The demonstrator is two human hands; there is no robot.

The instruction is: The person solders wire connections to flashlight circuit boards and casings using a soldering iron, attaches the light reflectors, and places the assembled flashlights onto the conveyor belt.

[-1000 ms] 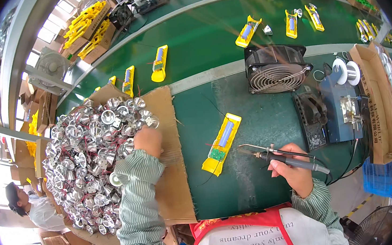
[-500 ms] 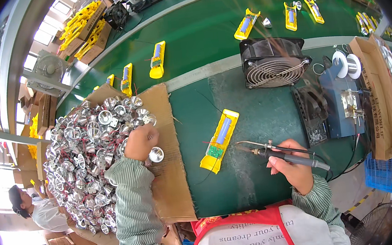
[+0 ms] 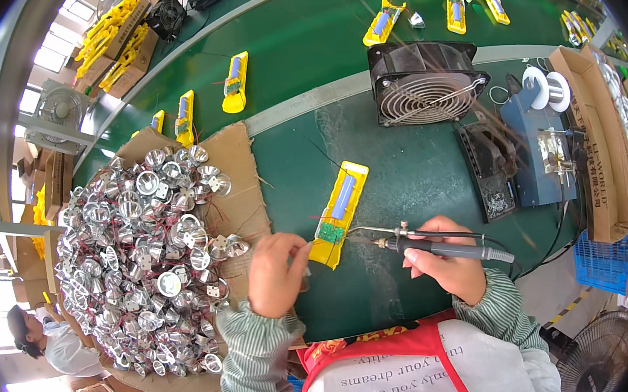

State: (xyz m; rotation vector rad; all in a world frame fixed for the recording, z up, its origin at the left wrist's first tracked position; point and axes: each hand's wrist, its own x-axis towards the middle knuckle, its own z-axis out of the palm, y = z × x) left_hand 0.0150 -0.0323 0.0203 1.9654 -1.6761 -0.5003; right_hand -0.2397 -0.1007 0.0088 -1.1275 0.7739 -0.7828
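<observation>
A yellow plastic casing (image 3: 355,177) lies on the green work surface, with a blue cylindrical battery (image 3: 343,197) and a small green circuit board (image 3: 330,232) inside it. My right hand (image 3: 448,258) grips a soldering iron (image 3: 448,249) with a thin metal feed tube above it. The tube's end reaches the board's right edge. At the casing's lower left, my left hand (image 3: 280,271) has its fingers pinched together; what is between them, if anything, is too small to make out. Thin wires run from the board. To the left, silvery reflectors (image 3: 139,266) with red wires form a heap.
Cardboard (image 3: 238,158) lies under the reflectors. Beyond stand a black fan (image 3: 428,83) and, right, a blue machine (image 3: 539,144) with solder spools (image 3: 547,90). More yellow casings (image 3: 236,82) lie on the green belt (image 3: 301,61). A person (image 3: 60,341) is at the far left.
My left hand has moved from the reflector heap to the right, to the casing's lower end. The iron has come left, its feed tube now at the board. The whole view has shifted slightly.
</observation>
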